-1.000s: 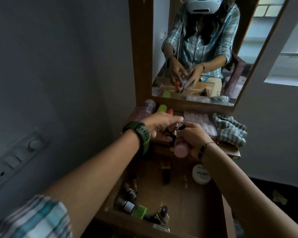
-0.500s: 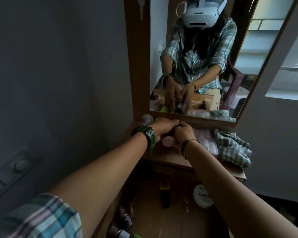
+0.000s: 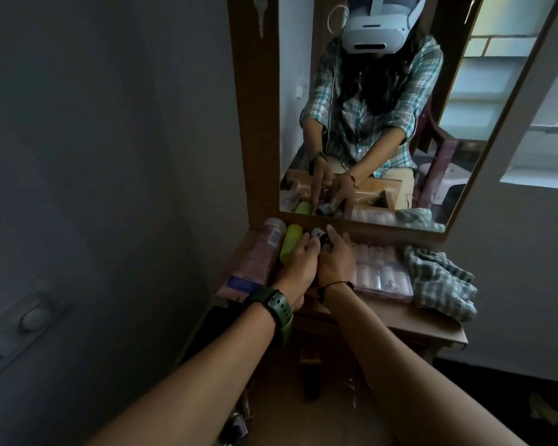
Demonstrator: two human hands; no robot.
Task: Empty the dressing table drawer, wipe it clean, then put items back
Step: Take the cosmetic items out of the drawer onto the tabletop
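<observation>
Small bottles are pinched by left hand and right hand on the dressing table top, at 12 o'clock, just beside a green tube at 9 o'clock. Open drawer lies below at 6 o'clock.

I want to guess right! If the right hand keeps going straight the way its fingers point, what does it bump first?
Probably the mirror's wooden frame, just past the right hand. Depth is hard to judge.

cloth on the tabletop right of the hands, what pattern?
Checked, grey-green and white; the cloth lies crumpled beside the clear case. Head view.
</observation>
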